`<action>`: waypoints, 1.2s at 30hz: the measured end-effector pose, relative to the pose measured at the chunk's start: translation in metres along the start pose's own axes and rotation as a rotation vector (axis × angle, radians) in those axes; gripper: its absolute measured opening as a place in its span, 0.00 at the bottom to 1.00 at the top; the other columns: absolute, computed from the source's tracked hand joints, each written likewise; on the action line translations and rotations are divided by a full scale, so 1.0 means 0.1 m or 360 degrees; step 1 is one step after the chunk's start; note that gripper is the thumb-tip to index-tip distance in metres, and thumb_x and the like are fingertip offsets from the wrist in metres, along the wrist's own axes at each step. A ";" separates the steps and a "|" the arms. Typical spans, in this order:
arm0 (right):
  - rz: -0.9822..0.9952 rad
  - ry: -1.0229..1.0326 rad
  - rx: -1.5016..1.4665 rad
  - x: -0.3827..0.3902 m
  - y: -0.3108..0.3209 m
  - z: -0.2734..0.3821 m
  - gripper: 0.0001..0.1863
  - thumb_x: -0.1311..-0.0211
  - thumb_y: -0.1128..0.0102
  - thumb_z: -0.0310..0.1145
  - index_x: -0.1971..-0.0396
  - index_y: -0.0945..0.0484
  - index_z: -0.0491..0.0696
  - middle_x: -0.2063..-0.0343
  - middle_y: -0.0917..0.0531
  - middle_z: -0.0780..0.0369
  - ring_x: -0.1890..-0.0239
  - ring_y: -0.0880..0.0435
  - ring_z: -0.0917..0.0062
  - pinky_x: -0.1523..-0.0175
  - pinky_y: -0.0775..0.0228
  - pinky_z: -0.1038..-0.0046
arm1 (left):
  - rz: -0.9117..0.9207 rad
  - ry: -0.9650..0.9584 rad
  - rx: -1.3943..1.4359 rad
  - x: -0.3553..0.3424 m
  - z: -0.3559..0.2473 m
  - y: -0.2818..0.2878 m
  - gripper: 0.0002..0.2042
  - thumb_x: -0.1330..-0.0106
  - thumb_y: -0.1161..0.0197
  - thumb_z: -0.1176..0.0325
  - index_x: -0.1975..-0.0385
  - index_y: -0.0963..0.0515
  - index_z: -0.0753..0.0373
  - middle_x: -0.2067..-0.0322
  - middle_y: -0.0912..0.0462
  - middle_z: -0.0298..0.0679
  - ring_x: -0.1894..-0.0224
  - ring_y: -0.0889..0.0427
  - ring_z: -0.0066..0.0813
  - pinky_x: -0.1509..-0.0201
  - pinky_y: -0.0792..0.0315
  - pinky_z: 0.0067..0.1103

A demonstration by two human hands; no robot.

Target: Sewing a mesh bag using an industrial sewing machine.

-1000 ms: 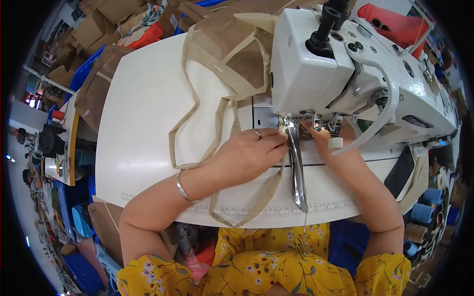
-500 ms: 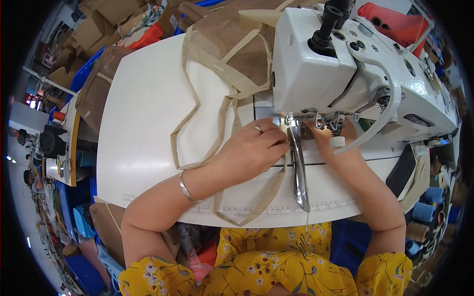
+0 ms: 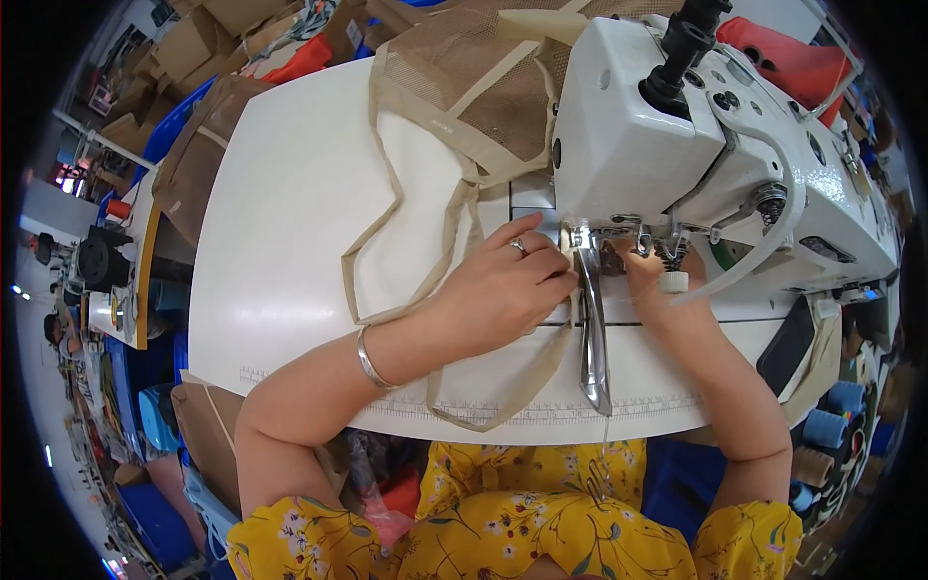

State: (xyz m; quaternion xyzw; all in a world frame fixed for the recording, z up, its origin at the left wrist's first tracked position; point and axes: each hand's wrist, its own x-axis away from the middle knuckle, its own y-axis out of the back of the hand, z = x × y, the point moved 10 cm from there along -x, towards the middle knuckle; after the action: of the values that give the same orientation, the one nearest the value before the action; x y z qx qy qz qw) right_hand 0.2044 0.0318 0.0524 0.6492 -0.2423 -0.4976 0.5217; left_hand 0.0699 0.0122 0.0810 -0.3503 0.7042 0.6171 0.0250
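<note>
My left hand (image 3: 507,290), with a ring and a bracelet, is closed at the needle area of a white sewing machine (image 3: 619,126). Its fingers pinch a beige fabric strip (image 3: 527,387), which loops down over the table's front edge. The index finger reaches toward the metal plate beside the presser foot. A long metal binding folder (image 3: 593,338) stands just right of these fingers. On the other side of it, my right hand (image 3: 652,280) reaches under the machine head, its fingertips mostly hidden. Brown mesh fabric (image 3: 503,106) with beige edging lies behind, left of the machine head.
The white table (image 3: 280,242) carries a printed ruler along its front edge. A dark phone-like slab (image 3: 785,343) lies at the right, near thread spools (image 3: 827,428). Brown fabric (image 3: 198,145) hangs off the left side. Cardboard boxes (image 3: 188,48) stand at the back left.
The whole view has shifted slightly, so machine and fabric sit further right. My left index finger has lifted and stretched out. Both hands stay beside the needle area.
</note>
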 end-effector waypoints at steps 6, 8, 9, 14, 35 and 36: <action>0.0025 -0.0214 -0.0090 0.00 -0.07 -0.12 0.12 0.27 0.54 0.34 0.59 0.20 0.50 0.64 0.18 0.58 0.60 0.17 0.62 0.53 0.27 0.62 | 0.0047 0.0045 -0.0059 0.01 0.04 -0.05 0.11 0.42 0.35 0.70 0.59 0.19 0.58 0.59 0.21 0.33 0.52 0.23 0.30 0.35 0.34 0.37; 0.0068 -0.0332 -0.0192 0.00 -0.07 -0.17 0.13 0.26 0.55 0.36 0.58 0.20 0.49 0.65 0.18 0.57 0.61 0.18 0.61 0.53 0.27 0.62 | 0.0069 0.0065 -0.0070 0.00 0.05 -0.06 0.11 0.41 0.35 0.69 0.58 0.19 0.58 0.58 0.21 0.34 0.50 0.23 0.30 0.34 0.35 0.37; 0.0109 -0.0451 -0.0296 0.01 -0.09 -0.22 0.14 0.25 0.55 0.38 0.58 0.20 0.48 0.65 0.18 0.57 0.61 0.18 0.60 0.53 0.28 0.62 | 0.0093 0.0083 -0.0083 0.00 0.06 -0.07 0.12 0.40 0.36 0.68 0.57 0.20 0.58 0.56 0.21 0.34 0.49 0.24 0.31 0.33 0.36 0.37; 0.0210 -0.0664 -0.0549 0.05 -0.13 -0.29 0.19 0.40 0.39 0.35 0.56 0.24 0.36 0.59 0.20 0.46 0.54 0.21 0.51 0.46 0.31 0.57 | 0.0127 0.0092 -0.0101 0.03 0.08 -0.10 0.12 0.39 0.36 0.67 0.55 0.20 0.57 0.54 0.21 0.34 0.47 0.24 0.31 0.32 0.38 0.39; 0.0383 -0.0648 -0.0250 0.18 -0.37 -0.45 0.23 0.40 0.39 0.38 0.57 0.26 0.30 0.62 0.21 0.43 0.59 0.20 0.49 0.52 0.28 0.55 | 0.0044 0.0198 0.0014 0.04 0.20 -0.21 0.13 0.36 0.38 0.66 0.53 0.22 0.59 0.47 0.22 0.39 0.40 0.27 0.34 0.30 0.40 0.38; 0.0443 -0.0581 -0.0374 0.11 -0.31 -0.32 0.20 0.40 0.39 0.36 0.58 0.24 0.33 0.62 0.20 0.45 0.59 0.20 0.50 0.52 0.28 0.56 | 0.0016 0.0209 0.0020 0.05 0.20 -0.15 0.13 0.37 0.38 0.66 0.53 0.22 0.60 0.47 0.22 0.39 0.40 0.27 0.34 0.31 0.40 0.38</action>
State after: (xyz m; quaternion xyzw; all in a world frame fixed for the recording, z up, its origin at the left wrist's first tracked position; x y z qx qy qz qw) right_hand 0.2313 0.0471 0.0188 0.4438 -0.3600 -0.5547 0.6047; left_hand 0.0665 0.0276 0.0613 -0.3862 0.7100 0.5884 -0.0223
